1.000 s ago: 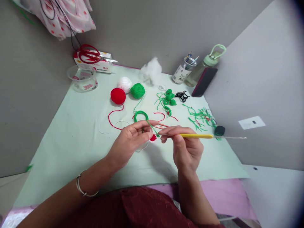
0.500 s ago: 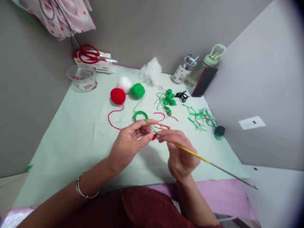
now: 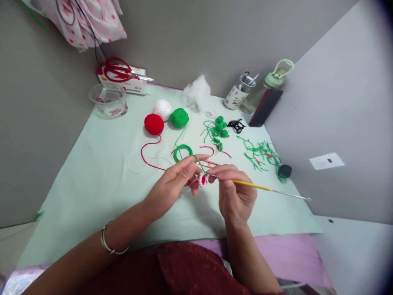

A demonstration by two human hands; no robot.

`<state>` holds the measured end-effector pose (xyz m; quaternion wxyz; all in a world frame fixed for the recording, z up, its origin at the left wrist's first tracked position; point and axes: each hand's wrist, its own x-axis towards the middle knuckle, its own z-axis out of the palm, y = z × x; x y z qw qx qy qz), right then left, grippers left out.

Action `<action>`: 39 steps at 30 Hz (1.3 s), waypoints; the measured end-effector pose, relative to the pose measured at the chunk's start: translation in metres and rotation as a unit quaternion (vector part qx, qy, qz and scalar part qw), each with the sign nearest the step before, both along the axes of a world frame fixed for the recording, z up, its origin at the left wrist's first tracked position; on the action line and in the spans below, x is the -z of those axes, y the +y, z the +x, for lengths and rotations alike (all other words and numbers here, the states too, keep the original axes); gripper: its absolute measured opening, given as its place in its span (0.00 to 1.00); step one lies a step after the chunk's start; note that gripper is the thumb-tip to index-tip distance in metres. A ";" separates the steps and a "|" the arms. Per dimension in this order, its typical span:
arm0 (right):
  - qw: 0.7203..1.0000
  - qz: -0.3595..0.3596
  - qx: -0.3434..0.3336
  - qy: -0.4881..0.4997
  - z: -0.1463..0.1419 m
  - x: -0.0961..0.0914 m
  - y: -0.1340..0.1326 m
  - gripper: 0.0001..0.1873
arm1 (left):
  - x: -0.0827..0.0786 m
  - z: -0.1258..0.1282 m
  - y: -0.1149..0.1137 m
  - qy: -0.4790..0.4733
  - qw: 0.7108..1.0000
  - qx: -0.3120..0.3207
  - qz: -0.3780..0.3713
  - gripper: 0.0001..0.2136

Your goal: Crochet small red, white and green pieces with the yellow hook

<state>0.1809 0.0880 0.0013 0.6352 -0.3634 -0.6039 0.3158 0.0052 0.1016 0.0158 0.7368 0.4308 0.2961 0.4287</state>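
My right hand is closed like a pen grip around a crochet hook with a yellow middle. Its bare metal end points right, and its working end meets a small red-and-white crochet piece edged with green. My left hand has its fingers bent at the piece's left side; exactly where they pinch it is partly hidden. A green yarn strand runs from the raised left index finger down to the hook. Just beyond the left fingers lies a coil of green yarn.
Red, white and green yarn balls stand behind my hands. Green crocheted pieces, a black claw clip and yarn scraps lie to the right. Scissors rest on a box at back left.
The crochet piece has turned to show more of its red-and-white face. My left fingers have shifted around it. The hook's free end has swung upward and toward me less, now nearly level.
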 end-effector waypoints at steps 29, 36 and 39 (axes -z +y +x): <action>0.950 0.170 0.106 -0.239 -0.007 -0.001 -0.012 0.18 | -0.005 0.002 -0.009 0.096 0.973 -0.166 0.128 0.10; 0.916 0.205 0.134 -0.317 -0.004 0.006 -0.014 0.23 | -0.004 0.002 -0.010 0.088 0.983 -0.141 0.082 0.11; 0.905 0.217 0.155 -0.332 -0.006 0.008 -0.014 0.24 | -0.006 0.004 -0.008 0.086 0.983 -0.143 0.076 0.11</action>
